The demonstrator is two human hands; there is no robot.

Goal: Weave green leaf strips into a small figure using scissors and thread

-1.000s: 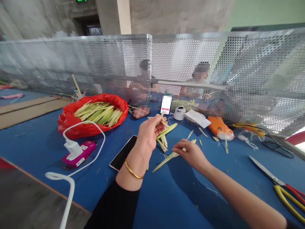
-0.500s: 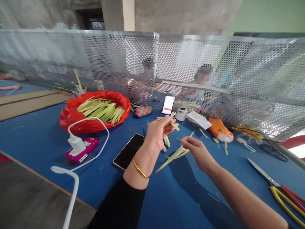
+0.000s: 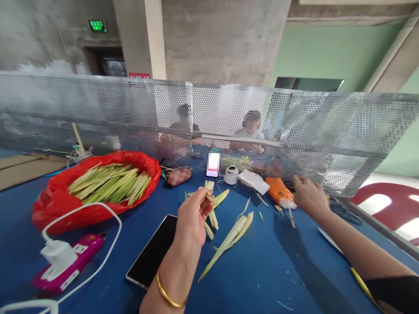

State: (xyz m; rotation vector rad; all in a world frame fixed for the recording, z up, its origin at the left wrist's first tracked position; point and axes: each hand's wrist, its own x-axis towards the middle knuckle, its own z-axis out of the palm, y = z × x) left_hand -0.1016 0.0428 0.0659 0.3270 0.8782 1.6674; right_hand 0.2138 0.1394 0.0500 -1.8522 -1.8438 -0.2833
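The right hand (image 3: 309,194) has just gone from the middle of the frame, where it was low over the loose husks (image 3: 234,235), to the right side, next to the orange pack (image 3: 278,192); its fingers are bent and turned away, so I cannot tell how far open they are, whether they hold anything or whether they touch the pack or the cable (image 3: 343,213) beyond; for the work on the husks, this likely means that the left hand (image 3: 193,220) alone now keeps the piece, while the right is busy away from it; the left, at the centre, has thumb and fingertips pinched closed on the pale strips (image 3: 209,186), which poke out above its fingers; whether the pieces just below them hang from that grip or lie on the table (image 3: 262,274) I cannot tell; against the earlier frame, the loose husks lie uncovered right of the left hand, the right forearm crosses the scissors (image 3: 330,240) and hides part of them, and the view has tipped upward, bringing a green sign (image 3: 97,26) into the upper left; the red bag (image 3: 78,220), full of more strips, sits at the left as before.
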